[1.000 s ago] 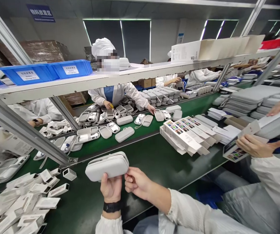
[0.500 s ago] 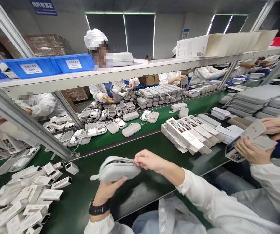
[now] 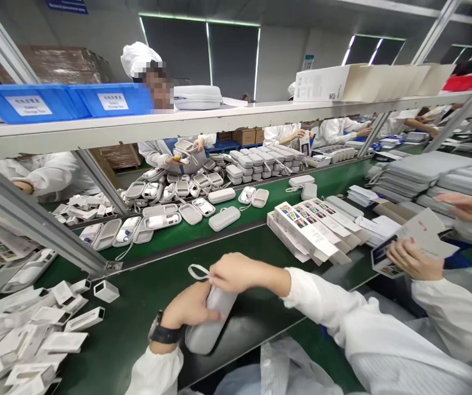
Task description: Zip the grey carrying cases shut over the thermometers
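Note:
A light grey zipper case (image 3: 208,330) with a wrist loop at its far end is held low over the green bench (image 3: 145,307). My left hand (image 3: 190,304), with a dark watch on its wrist, is wrapped round the case's left side. At the far end, close to the loop, my right hand (image 3: 234,273) has its fingers closed on the case; the zipper pull is hidden beneath them. To the left lies a heap of small white boxes (image 3: 34,334). Printed white cartons (image 3: 314,227) stand side by side beyond my right forearm.
On the green belt (image 3: 178,238) lie open grey cases (image 3: 162,218) with white devices inside. A metal post (image 3: 50,225) slants at left, under a white shelf (image 3: 236,116) with blue bins (image 3: 104,101). A co-worker's hand (image 3: 415,260) holds a carton at right.
The grey case has swung from lying sideways with its lid gaping to pointing away from me, no gap visible. My right hand has shifted left, over its far end. The view has turned slightly.

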The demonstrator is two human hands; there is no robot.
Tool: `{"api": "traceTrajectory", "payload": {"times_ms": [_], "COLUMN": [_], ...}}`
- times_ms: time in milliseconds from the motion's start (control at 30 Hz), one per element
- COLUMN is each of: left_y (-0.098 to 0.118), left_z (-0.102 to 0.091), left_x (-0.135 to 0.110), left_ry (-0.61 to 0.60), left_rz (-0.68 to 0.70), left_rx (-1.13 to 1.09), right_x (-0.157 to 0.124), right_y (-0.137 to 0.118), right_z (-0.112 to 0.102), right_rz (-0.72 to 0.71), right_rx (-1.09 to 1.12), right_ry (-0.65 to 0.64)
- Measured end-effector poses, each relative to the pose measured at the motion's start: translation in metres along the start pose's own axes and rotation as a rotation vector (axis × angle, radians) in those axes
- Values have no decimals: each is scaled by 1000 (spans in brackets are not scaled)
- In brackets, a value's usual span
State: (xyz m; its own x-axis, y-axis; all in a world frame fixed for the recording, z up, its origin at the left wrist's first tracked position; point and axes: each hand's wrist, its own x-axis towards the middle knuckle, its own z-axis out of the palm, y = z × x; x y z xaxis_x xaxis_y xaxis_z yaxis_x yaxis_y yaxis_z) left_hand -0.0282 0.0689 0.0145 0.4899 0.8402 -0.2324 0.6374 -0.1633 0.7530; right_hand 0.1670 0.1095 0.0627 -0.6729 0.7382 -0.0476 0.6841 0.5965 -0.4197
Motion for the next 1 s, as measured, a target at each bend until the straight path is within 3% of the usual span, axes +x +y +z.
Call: {"api": "traceTrajectory", "payload": {"times_ms": [33,67,133,267,400,533,667,767,900,1000], "left_y": [-8,-17,-38,-72,-96,-97,-66,-34,-8,-8], "left_z": [-10,-21,-42,-74,-78,-66,-45,-27,-21,-25], "left_x": [12,26,59,126,161,189,209,198,155,113], "left_ry": [36,91,249,585,890,1115,1223,1126,803,625], "left_rz": [-22,-57,-158,-309,-339,-353,-269,-84,106,183], "left_rx": [-101,-210,-383,-424,-393,-440,-543,-669,-960,-1143], "right_x": [17,35,71,113,123,131,132,119,81,43], "right_y": [19,42,94,189,244,266,254,215,127,58], "right_z": [-8,-20,-47,-87,-80,-72,-88,-90,-49,-2], "right_rz": [80,259,488,866,1104,1184,1114,939,636,207], "right_rx": [86,162,143,90,83,105,129,140,179,274], "right_ry": [31,129,288,438,494,567,697,807,876,866]}}
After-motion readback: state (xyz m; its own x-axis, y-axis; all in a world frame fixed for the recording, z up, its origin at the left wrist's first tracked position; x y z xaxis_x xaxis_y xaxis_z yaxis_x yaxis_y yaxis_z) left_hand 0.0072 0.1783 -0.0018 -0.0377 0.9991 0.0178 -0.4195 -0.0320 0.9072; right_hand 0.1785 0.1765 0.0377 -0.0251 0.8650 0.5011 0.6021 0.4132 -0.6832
